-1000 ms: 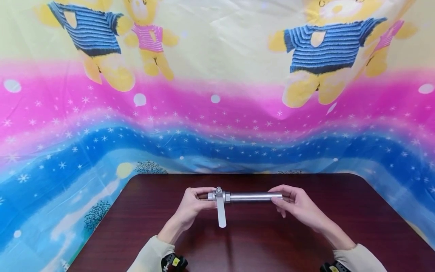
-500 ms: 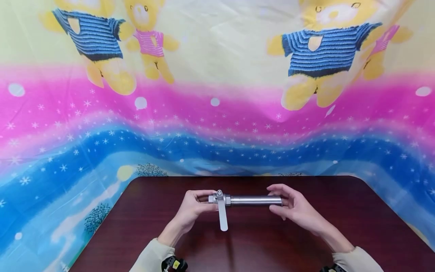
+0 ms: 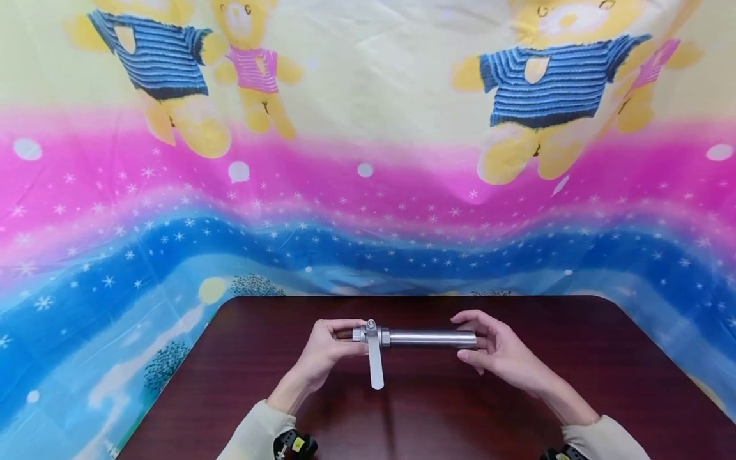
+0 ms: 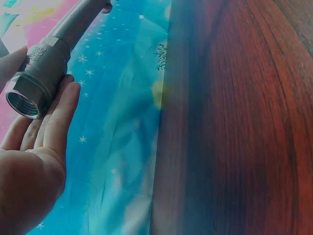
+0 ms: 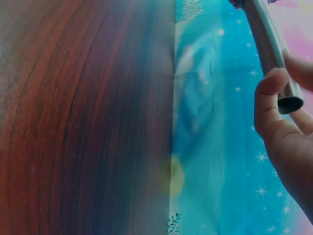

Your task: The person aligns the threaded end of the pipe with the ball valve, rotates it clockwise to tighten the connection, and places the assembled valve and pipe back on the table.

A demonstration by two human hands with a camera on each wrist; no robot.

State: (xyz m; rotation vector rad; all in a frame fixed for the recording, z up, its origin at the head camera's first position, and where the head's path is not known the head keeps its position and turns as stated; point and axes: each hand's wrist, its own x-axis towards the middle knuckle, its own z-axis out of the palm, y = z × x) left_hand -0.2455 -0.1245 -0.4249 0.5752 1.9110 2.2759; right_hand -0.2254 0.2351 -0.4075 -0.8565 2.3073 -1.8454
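Note:
A metal ball valve [image 3: 374,335] with a long flat lever handle [image 3: 376,369] is joined to a smooth steel pipe [image 3: 432,338], held level above the table. My left hand [image 3: 323,350] grips the valve's left end between thumb and fingers. In the left wrist view, the threaded open mouth of the valve [image 4: 41,73] faces the camera. At the pipe's free end, my right hand [image 3: 506,350] has its fingers loosely curled round the pipe. The right wrist view shows the thumb over the pipe [image 5: 269,44], close to its hollow end, with other fingers behind.
Below the hands lies a dark red-brown wooden table [image 3: 425,409]. Behind and beside it hangs a cloth [image 3: 368,198] printed with bears and snowflakes. Each wrist wears a black camera mount, such as the left mount [image 3: 294,444].
My right thumb has slid from the front of the pipe to its lower edge, and the index finger has moved slightly left. My left hand and the valve stay nearly still.

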